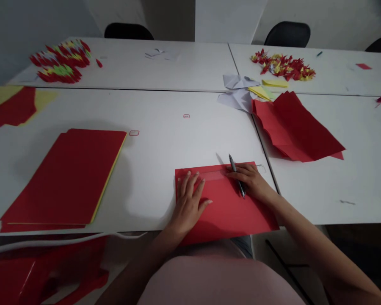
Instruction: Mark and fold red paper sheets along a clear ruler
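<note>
A sheet of red paper [228,212] lies at the table's front edge, its near side reaching over the edge. Along its far side rests a clear strip that looks like a transparent ruler [213,174]. My left hand [189,203] is spread flat on the paper, fingertips at the strip's left end. A dark pen [238,178] is held in my right hand [249,180], slanting across the fingers. The fingertips of that hand are down near the strip's right end; whether they press on it I cannot tell.
A stack of red and yellow sheets [70,173] lies to the left. Creased red sheets [300,127] and white folded papers [239,95] are at the right. Farther back are piles of folded pieces [63,59] and paper stars [284,65]. A red bag [15,275] hangs below left.
</note>
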Tool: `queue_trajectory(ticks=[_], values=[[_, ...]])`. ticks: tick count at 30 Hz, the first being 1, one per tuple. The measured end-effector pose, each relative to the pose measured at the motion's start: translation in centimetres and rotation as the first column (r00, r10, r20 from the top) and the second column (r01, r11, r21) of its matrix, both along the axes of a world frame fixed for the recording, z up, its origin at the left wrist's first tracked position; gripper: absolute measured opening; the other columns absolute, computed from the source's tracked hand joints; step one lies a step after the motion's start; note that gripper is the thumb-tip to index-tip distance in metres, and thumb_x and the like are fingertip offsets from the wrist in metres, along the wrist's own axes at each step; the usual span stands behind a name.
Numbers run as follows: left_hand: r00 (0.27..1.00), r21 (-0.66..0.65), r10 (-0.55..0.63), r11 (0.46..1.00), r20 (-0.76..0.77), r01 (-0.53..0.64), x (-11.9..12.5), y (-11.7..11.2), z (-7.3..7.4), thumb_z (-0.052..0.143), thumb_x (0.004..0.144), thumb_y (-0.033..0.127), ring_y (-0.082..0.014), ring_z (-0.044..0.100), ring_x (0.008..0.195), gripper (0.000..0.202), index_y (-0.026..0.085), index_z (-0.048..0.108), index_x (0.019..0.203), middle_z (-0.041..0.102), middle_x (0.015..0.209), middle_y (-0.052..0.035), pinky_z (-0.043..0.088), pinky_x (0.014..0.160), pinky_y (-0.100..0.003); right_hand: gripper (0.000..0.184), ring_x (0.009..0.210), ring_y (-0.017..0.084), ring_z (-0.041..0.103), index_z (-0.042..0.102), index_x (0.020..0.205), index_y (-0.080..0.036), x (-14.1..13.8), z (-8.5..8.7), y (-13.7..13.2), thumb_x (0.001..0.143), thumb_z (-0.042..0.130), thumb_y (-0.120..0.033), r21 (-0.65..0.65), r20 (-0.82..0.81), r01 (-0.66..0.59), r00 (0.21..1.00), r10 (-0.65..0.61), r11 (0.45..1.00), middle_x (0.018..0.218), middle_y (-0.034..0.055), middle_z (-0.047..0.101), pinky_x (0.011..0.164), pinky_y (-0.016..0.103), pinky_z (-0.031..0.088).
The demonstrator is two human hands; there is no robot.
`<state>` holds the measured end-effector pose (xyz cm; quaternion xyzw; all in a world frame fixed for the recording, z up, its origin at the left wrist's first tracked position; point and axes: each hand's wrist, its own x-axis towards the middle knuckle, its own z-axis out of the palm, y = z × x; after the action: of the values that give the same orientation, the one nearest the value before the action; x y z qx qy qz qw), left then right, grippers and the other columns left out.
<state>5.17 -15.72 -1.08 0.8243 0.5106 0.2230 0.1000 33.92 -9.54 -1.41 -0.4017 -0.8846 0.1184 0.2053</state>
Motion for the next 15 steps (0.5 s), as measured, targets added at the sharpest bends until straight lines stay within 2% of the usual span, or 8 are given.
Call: queue_trajectory(ticks=[6, 10, 15], values=[[0.999, -0.047, 0.023, 0.999, -0.023, -0.024, -0.5, -0.1, -0.3, 0.056, 0.095, 0.047, -0.0343, 0.024, 0.149, 0.068, 0.020, 0.030, 0.152, 0.034, 0.159, -0.0152, 0.031, 0.117, -0.055, 0.046, 0.117, 0.028, 0.058, 0.062, 0.128, -0.032, -2.1, -0.2, 1.5, 0.091, 0.051, -0.007, 0.017, -0.005, -0.034, 0.999, 0.034, 0.999, 0.126, 0.0045, 0.068, 0.095, 0.049, 0.047], [0.996, -0.056, 0.055, 0.997, -0.076, -0.059, -0.8, 0.1, -0.3, 0.057, 0.091, 0.057, -0.0356, 0.029, 0.147, 0.077, 0.018, 0.029, 0.152, 0.035, 0.158, -0.0155, 0.034, 0.115, -0.053, 0.043, 0.115, 0.027, 0.058, 0.062, 0.126, -0.030, -2.3, -0.7, 1.3, 0.092, 0.048, -0.006, 0.047, -0.027, -0.017, 0.999, 0.018, 0.999, 0.125, 0.0043, 0.069, 0.094, 0.048, 0.047], [0.992, -0.049, 0.050, 0.997, -0.120, -0.056, -0.9, 0.3, -0.1, 0.054, 0.091, 0.060, -0.0349, 0.029, 0.148, 0.076, 0.017, 0.033, 0.151, 0.035, 0.158, -0.0156, 0.030, 0.117, -0.052, 0.042, 0.113, 0.028, 0.058, 0.062, 0.126, -0.030, -2.0, -1.2, 0.9, 0.090, 0.051, -0.009, 0.068, -0.035, 0.015, 0.999, -0.013, 0.998, 0.128, 0.0042, 0.068, 0.093, 0.048, 0.047]])
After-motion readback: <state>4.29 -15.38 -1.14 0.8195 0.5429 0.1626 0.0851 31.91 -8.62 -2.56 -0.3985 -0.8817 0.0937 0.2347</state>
